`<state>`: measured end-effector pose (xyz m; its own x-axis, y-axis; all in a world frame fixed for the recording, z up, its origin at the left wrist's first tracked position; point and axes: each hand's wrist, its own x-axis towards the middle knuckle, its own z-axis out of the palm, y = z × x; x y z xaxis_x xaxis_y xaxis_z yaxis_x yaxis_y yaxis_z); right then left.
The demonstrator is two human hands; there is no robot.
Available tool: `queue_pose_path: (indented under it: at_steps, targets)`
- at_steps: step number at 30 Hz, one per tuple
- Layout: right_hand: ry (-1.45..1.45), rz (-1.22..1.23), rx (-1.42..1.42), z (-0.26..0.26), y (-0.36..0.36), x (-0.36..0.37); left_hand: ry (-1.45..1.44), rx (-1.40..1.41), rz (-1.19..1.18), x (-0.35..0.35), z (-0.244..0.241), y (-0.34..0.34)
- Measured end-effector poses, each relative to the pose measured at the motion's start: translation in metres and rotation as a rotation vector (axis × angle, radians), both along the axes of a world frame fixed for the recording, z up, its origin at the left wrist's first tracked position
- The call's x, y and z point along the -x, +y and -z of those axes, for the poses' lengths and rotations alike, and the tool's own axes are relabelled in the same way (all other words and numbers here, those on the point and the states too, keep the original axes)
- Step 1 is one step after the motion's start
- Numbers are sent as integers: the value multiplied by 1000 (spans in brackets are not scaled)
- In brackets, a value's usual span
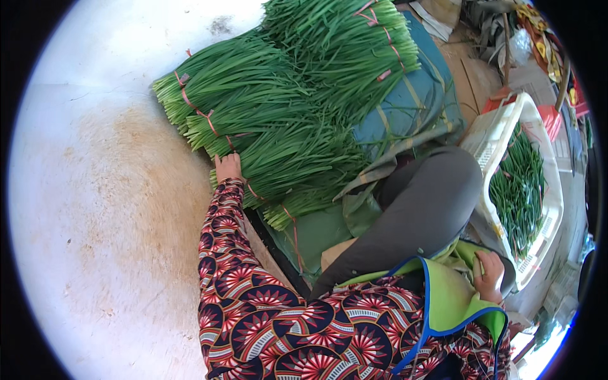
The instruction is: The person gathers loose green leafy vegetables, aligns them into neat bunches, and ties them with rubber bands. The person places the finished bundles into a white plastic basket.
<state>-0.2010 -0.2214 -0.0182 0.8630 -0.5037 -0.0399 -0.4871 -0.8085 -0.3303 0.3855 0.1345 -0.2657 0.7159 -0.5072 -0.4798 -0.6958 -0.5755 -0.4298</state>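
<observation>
My left hand (229, 167) rests on the pale cut ends of a bundle of long green leaves, likely garlic chives (294, 161), its fingertips near a pink tie; whether it grips them I cannot tell. More tied bundles (237, 80) lie above it, stems towards the wall, and another stack (351, 38) lies with its stems to the right. A small bundle (280, 216) lies below, a loose pink tie (296, 237) trailing from it. At the right my right hand (489, 275) lies with bent fingers by my thigh, at the edge of a green apron (446, 294) with blue trim; no bundle is in it.
A white plastic basket (553, 190) holding tied green bundles stands right of my knee. Blue-green sheeting (403, 104) lies under the stacked bundles. A stained white wall (118, 190) borders the left side. Cardboard (479, 80), red plastic and cloth lie at the upper right.
</observation>
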Motion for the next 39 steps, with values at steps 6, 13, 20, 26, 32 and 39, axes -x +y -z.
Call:
queue_pose_path:
  at_steps: [6, 13, 20, 26, 32, 39]
  targets:
    - [-9, -3, -41, 13, 3, 5, 90, 60, 125, 45, -95, -27]
    - [-248, -34, -104, 0, 12, -31, 1295, 526, -1014, 94, -167, -43]
    - [-348, 58, -767, -14, 4, -91, 1926, 788, -1039, 170, -281, -115]
    - [-762, 304, -1429, -32, -11, -127, 1050, 704, -64, 217, -324, -157]
    - [-1194, 493, -1627, 94, 4, -72, 615, 506, 383, 248, -303, -181]
    - [-850, 545, -1542, 50, 12, -64, 757, 810, 539, 271, -286, -229]
